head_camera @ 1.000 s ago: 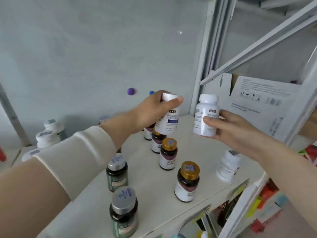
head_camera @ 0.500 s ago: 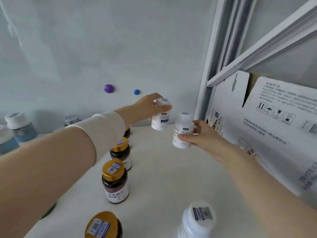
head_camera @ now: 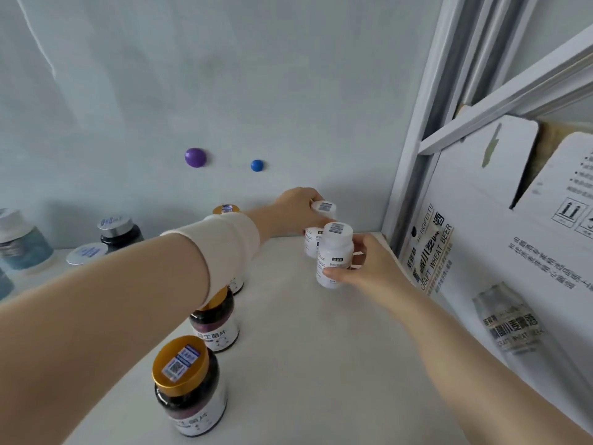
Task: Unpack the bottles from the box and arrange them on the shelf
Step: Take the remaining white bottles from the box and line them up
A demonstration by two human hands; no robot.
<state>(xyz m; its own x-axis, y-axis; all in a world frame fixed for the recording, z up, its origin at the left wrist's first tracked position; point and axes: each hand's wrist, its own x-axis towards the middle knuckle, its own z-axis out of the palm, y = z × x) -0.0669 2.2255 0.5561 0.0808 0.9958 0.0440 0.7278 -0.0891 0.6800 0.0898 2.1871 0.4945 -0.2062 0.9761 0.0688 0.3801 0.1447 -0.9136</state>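
— Keeps the box [head_camera: 481,252] propped at the right, flaps open, beside the shelf [head_camera: 321,348]: a short reach, probably.
— Lines gold-capped bottles [head_camera: 184,383] along the left, near to far; sorting by kind, seemingly.
— And the white ones?
— Grips the far white bottle [head_camera: 324,207] near its cap with the left hand [head_camera: 295,210], at the far right. Curls the fingers [head_camera: 358,250] of the right hand [head_camera: 365,268] round the near white bottle [head_camera: 333,252], just beside it. Starting a second row, likely. Cannot tell whether set down.

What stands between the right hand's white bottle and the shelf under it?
Nothing visible lies on the shelf beneath the white bottle in the right hand; the left hand holds another bottle just behind, gold-capped bottles off left.
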